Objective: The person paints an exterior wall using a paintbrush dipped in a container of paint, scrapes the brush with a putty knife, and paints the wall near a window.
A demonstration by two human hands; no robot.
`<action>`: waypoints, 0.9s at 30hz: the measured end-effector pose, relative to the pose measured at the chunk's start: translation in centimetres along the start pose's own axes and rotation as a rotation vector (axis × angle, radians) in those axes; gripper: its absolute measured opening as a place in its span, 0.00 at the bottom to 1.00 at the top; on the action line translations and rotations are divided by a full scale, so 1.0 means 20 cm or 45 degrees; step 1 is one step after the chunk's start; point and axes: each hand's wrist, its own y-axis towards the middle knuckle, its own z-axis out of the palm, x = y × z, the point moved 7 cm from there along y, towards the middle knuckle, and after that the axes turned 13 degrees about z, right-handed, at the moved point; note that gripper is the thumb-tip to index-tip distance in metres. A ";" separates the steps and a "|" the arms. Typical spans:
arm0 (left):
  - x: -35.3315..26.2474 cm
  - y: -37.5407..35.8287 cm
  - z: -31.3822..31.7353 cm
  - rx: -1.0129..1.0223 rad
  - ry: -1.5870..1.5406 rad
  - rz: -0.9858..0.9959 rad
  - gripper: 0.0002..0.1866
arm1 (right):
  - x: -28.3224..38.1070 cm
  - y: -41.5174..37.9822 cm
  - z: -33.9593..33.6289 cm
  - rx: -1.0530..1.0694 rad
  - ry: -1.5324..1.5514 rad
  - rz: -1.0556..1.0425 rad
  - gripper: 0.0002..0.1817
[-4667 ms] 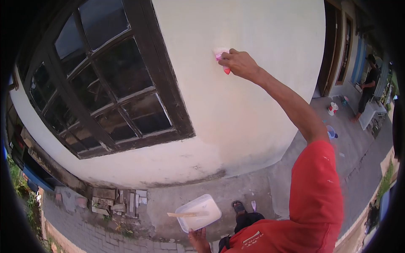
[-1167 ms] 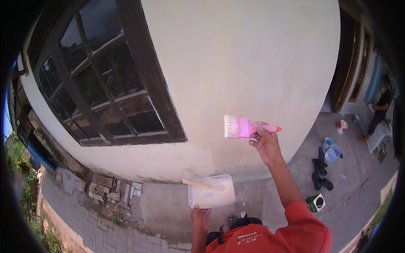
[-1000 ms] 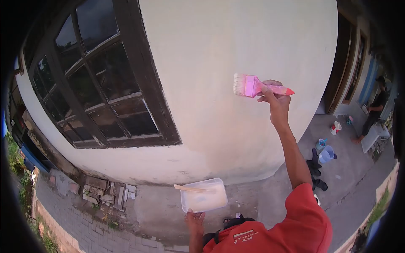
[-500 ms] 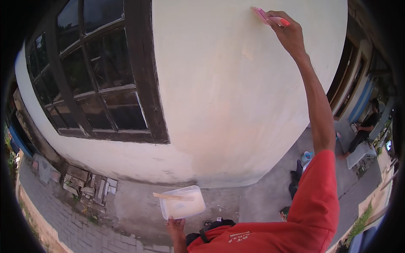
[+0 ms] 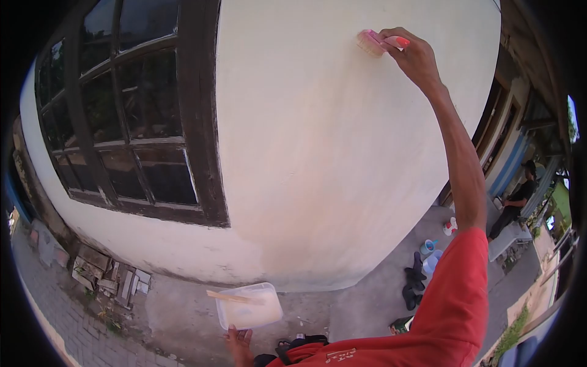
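Observation:
My right hand (image 5: pixel 414 56) is raised high, closed around the pink and orange handle of a paintbrush (image 5: pixel 370 43). The brush's pale bristles rest against the cream wall (image 5: pixel 293 122), as far as I can tell. Low in front of me, my left hand (image 5: pixel 239 344) grips the near edge of a clear plastic tub (image 5: pixel 273 317) of cream paint. A flat wooden stick (image 5: pixel 229 298) lies across the tub, its end sticking out past the left rim. Lower down, the wall shows a darker, peach-toned patch.
A dark-framed window (image 5: pixel 202 122) fills the wall's left side. Below it lies a pile of boards and tiles (image 5: pixel 110 275). Dark boots (image 5: pixel 413 281), a blue cup (image 5: pixel 427 246) and a white container (image 5: pixel 450 226) stand on the right-hand floor. A person (image 5: pixel 520 196) sits farther back.
The paintbrush has moved down the wall in my right hand, and its bristles have turned to point lower. The tub stays in my left hand; the view has shifted slightly.

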 end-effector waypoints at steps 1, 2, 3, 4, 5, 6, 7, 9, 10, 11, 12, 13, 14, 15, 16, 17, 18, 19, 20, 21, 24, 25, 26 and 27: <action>0.00 0.00 0.01 -0.004 -0.017 0.006 0.36 | 0.05 0.05 -0.04 -0.161 -0.031 -0.165 0.08; 0.01 0.00 0.02 -0.004 -0.016 -0.001 0.36 | 0.07 0.03 -0.03 -0.194 -0.113 -0.256 0.09; 0.01 0.00 0.03 -0.027 -0.087 -0.013 0.32 | 0.12 0.00 -0.03 -0.222 -0.193 -0.346 0.11; 0.01 -0.01 0.03 -0.052 -0.156 -0.028 0.27 | 0.16 -0.09 0.03 -0.177 -0.284 -0.466 0.13; 0.03 -0.03 0.02 -0.059 -0.152 -0.040 0.27 | 0.18 -0.24 0.10 -0.131 -0.370 -0.587 0.16; 0.04 -0.03 0.03 -0.039 -0.104 -0.030 0.31 | 0.18 -0.40 0.21 -0.006 -0.408 -0.623 0.18; 0.04 -0.02 0.03 -0.015 -0.058 -0.013 0.35 | 0.17 -0.58 0.32 0.112 -0.445 -0.658 0.20; 0.03 -0.01 0.00 -0.007 -0.047 -0.037 0.35 | 0.20 -0.90 0.46 0.353 -0.322 -0.684 0.18; 0.04 0.00 0.01 0.005 -0.046 -0.061 0.34 | 0.21 -0.98 0.47 0.440 -0.306 -0.664 0.18; 0.05 0.00 -0.01 0.008 -0.049 -0.057 0.34 | 0.21 -1.03 0.48 0.529 -0.293 -0.642 0.18; 0.06 0.00 -0.03 0.008 -0.038 -0.041 0.33 | 0.22 -0.99 0.45 0.578 -0.259 -0.562 0.15; 0.06 0.02 -0.03 0.008 -0.032 -0.020 0.32 | 0.22 -0.87 0.40 0.558 -0.150 -0.473 0.13; 0.05 0.03 -0.02 0.012 -0.036 -0.013 0.32 | 0.20 -0.71 0.34 0.542 -0.040 -0.379 0.12; 0.04 0.03 -0.02 0.014 -0.028 -0.002 0.32 | 0.20 -0.54 0.25 0.448 -0.059 -0.327 0.07; 0.03 0.03 -0.02 0.015 -0.022 0.009 0.32 | 0.15 -0.35 0.18 0.391 -0.089 -0.256 0.06; 0.03 0.03 -0.02 0.016 -0.023 0.014 0.32 | 0.08 -0.19 0.12 0.290 0.005 -0.178 0.06; 0.04 0.04 -0.02 0.034 -0.034 0.011 0.32 | 0.07 -0.08 0.03 0.138 -0.086 -0.080 0.07; 0.04 0.04 -0.01 0.050 -0.044 0.006 0.32 | 0.09 -0.01 -0.03 -0.017 -0.135 -0.245 0.07; 0.04 0.03 -0.01 0.048 -0.044 0.007 0.32 | 0.11 -0.03 -0.04 -0.126 -0.191 -0.380 0.10; 0.03 0.01 0.02 0.048 -0.078 0.023 0.32 | 0.16 -0.08 -0.07 -0.233 -0.249 -0.513 0.13; 0.05 0.00 0.01 0.013 -0.108 0.016 0.32 | 0.11 -0.49 0.20 0.047 -0.448 -0.614 0.18; 0.07 0.01 0.00 -0.018 -0.110 0.003 0.32 | 0.12 -0.70 0.30 0.133 -0.491 -0.682 0.18; 0.08 0.03 0.01 -0.008 -0.130 0.018 0.32 | 0.12 -0.89 0.39 0.227 -0.393 -0.728 0.25; 0.09 0.03 0.00 0.003 -0.108 -0.008 0.32 | 0.11 -1.03 0.47 0.389 -0.355 -0.720 0.24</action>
